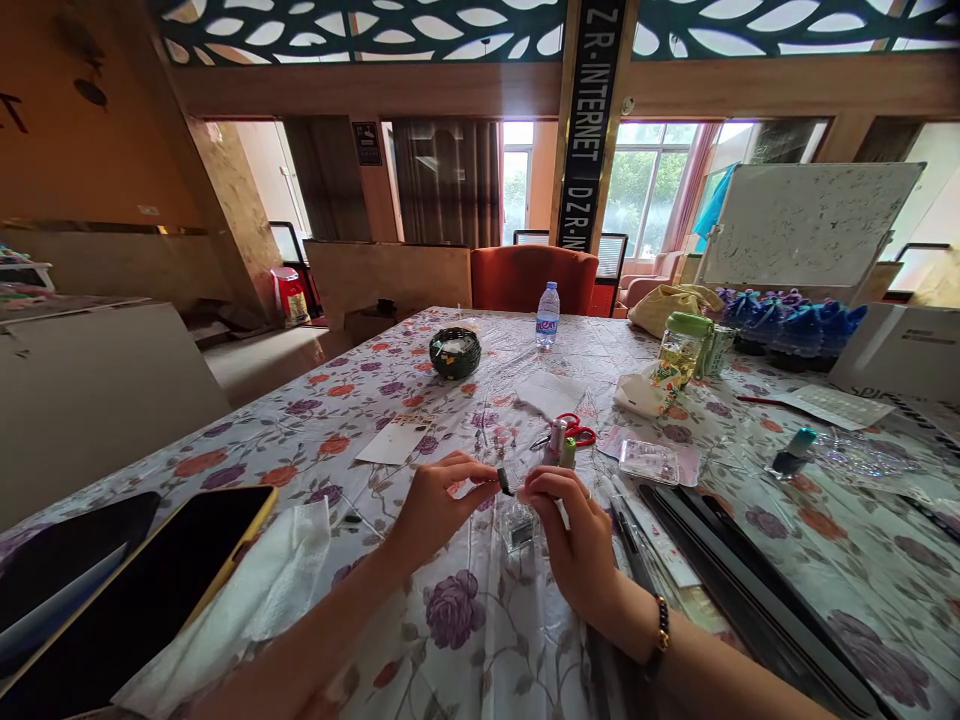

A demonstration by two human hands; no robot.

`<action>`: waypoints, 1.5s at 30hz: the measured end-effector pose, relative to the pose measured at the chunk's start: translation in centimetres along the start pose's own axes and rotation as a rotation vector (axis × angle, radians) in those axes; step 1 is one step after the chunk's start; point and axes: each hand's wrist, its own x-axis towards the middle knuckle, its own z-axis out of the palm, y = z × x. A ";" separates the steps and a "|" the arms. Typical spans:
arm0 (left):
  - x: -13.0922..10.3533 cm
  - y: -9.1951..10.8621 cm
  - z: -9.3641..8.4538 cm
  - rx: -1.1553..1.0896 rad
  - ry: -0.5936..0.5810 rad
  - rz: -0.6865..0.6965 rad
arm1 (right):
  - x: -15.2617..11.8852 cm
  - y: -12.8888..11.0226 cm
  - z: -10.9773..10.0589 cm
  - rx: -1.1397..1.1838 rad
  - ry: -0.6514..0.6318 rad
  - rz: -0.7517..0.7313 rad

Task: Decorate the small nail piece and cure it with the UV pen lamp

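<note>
Over the middle of the table, my left hand [454,495] pinches a small dark grey cap [503,479] with a dark tip, which looks like a nail polish brush. Close to its right, my right hand [574,525] has thumb and fingers pressed together; whatever they hold is too small to make out. Below the fingertips stands a square clear glass bottle [517,527] with something dark inside. Just beyond the right hand are a pinkish nail polish bottle [556,440], a green-capped one [568,453] and red-handled scissors [579,431].
At left lie a yellow-edged phone [150,590] and white tissue [289,570]. A dark basket [455,354] and water bottle [547,318] stand farther back. To the right are a clear case [649,461], a long black object [750,580], a teal-capped bottle [793,453] and a green-lidded jar [682,350].
</note>
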 end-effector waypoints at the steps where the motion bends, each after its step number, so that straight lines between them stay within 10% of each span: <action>1: 0.0 0.0 0.0 0.000 -0.001 -0.002 | 0.0 0.0 0.0 0.006 0.010 -0.006; 33: 0.0 -0.1 0.0 -0.011 0.030 -0.018 | -0.1 -0.1 -0.1 -0.017 0.080 -0.015; 45: 0.0 -1.0 0.1 -0.052 0.132 -0.267 | 0.3 0.1 0.1 -0.107 -0.162 -0.040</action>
